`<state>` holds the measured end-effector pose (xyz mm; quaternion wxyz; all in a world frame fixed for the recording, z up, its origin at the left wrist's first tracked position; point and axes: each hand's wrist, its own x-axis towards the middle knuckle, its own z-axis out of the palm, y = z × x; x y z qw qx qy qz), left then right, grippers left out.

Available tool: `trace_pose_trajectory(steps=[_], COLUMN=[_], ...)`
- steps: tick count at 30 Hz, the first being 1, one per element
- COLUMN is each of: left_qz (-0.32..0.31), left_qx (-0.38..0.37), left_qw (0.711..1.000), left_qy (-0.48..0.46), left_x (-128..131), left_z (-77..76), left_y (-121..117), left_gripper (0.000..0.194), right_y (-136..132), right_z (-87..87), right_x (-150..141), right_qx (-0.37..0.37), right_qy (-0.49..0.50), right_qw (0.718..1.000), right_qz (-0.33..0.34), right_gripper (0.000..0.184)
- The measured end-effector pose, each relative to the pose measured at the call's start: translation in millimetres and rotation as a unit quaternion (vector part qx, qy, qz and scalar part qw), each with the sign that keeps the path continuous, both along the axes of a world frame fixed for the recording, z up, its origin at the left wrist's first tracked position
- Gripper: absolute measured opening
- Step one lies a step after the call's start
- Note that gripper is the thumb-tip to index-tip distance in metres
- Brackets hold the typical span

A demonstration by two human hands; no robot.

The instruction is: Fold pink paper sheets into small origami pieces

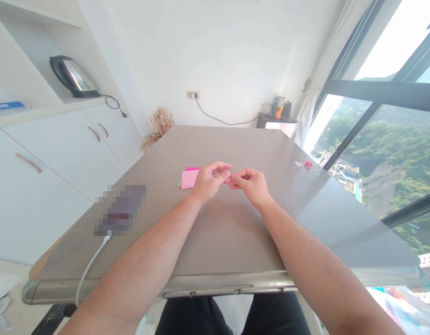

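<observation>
Above the middle of the table, my left hand (pixel 212 180) and my right hand (pixel 248 184) meet, thumbs and fingertips pinched on a small pink piece of paper (pixel 230 177). Most of that piece is hidden by the fingers, so its shape is unclear. Just left of my left hand lies a stack of coloured paper (pixel 189 178), light pink on top, with magenta and green edges showing beneath. My left hand covers its right side.
A blurred-out device (pixel 121 210) with a white cable (pixel 91 267) lies on the table (pixel 228 242) at left. Small pink and white scraps (pixel 307 164) sit near the right edge. A kettle (pixel 75 78) stands on a shelf. Windows (pixel 375 130) flank the right side.
</observation>
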<state>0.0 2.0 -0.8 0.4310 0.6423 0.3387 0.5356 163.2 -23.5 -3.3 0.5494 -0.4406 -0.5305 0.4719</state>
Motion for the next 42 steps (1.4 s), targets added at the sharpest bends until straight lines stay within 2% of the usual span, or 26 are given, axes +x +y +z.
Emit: trace_pose_trajectory(steps=[4,10,16,22,30,35,39,42], left_qz=[0.009,0.015,-0.008,0.008,0.021,0.044,0.007,-0.031], left_qx=[0.024,-0.02,-0.063,-0.104,-0.118,-0.127,-0.134,-0.129], left_qw=[0.999,0.999,0.991,0.977,0.966,0.966,0.971,0.975], left_qy=[0.041,-0.032,-0.114,-0.187,-0.23,-0.223,-0.196,-0.18], left_x=[0.8,1.3,4.8,8.4,12.5,15.1,13.0,10.5], left_z=[-1.7,-3.6,1.9,5.4,2.6,3.0,3.4,4.4], left_y=[0.1,2.4,-1.8,-5.2,-3.4,-3.8,-5.9,-6.9], left_gripper=[0.008,0.011,0.011,0.014,0.017,0.016,0.018,0.033], right_y=[1.3,-1.5,-4.0,-6.9,-4.4,-3.4,-2.8,-2.0], right_z=[-1.3,2.9,8.4,9.8,3.4,3.1,3.5,3.0], right_x=[0.4,-0.2,-2.8,-7.8,-13.2,-14.1,-12.1,-10.4], right_qx=[-0.002,-0.016,-0.021,0.002,0.024,0.0,-0.021,-0.012], right_qy=[0.002,0.024,0.046,0.082,0.105,0.112,0.08,0.06], right_qw=[1.0,1.0,0.999,0.997,0.994,0.994,0.995,0.996], right_qz=[0.001,0.003,-0.005,-0.009,-0.003,-0.018,-0.055,-0.069], right_gripper=[0.028,0.025,0.022,0.024,0.024,0.02,0.018,0.019])
